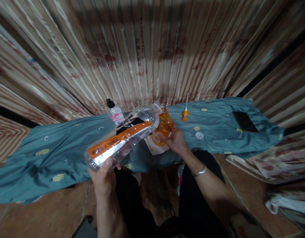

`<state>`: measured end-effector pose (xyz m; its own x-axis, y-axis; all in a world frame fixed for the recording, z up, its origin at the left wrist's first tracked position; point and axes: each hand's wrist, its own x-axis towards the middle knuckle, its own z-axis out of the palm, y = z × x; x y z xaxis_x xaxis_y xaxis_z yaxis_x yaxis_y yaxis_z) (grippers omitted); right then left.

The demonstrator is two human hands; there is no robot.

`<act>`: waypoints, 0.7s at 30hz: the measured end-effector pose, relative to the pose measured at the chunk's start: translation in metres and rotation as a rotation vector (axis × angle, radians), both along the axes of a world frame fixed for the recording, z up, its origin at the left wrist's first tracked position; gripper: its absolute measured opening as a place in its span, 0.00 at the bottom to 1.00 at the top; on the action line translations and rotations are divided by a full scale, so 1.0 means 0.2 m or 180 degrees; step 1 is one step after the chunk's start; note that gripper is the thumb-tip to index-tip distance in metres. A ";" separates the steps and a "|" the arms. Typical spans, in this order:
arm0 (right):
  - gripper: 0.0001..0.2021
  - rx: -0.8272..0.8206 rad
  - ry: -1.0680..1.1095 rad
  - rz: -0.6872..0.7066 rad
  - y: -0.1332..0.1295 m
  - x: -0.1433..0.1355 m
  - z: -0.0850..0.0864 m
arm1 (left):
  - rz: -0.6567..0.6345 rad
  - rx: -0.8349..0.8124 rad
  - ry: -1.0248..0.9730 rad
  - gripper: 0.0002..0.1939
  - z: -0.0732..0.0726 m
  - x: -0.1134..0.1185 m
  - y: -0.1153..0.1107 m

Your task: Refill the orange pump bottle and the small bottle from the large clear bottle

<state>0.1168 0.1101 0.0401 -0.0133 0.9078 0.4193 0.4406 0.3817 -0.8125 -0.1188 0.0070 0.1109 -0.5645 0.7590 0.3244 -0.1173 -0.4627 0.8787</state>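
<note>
My left hand [104, 173] is closed around the base end of a large clear plastic bottle [122, 135] with an orange and silver label. The bottle is tilted, its mouth pointing up and to the right. There it meets the neck of a smaller orange bottle [164, 124]; whether the two touch, I cannot tell. Wrapped round the orange bottle is my right hand [175, 138], a silver bracelet on its wrist. Beneath it lies a whitish printed sheet or packet [154, 149], partly hidden. An orange pump head [185, 115] with a thin tube lies beyond my right hand.
A white bottle with a black cap [116, 114] stands behind the large bottle. On the teal patterned cloth [75, 142] lie a small white disc [199, 135] and, farther right, a black phone [244, 121]. A pleated curtain [147, 49] hangs close behind.
</note>
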 end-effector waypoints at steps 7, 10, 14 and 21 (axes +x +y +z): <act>0.36 -0.0023 -0.0069 -0.0025 0.00 0.00 0.00 | -0.0092 0.0012 0.0091 0.17 0.00 0.00 0.00; 0.37 -0.0020 -0.0079 -0.0046 0.01 0.00 -0.01 | -0.0077 0.0021 0.0112 0.17 0.00 -0.01 0.00; 0.38 -0.0032 -0.0071 -0.0044 0.01 0.00 -0.01 | -0.0097 0.0017 0.0137 0.16 0.00 -0.01 0.00; 0.37 0.0038 -0.0091 0.0004 0.01 0.01 -0.01 | -0.0102 0.0086 0.0121 0.16 -0.01 -0.01 0.00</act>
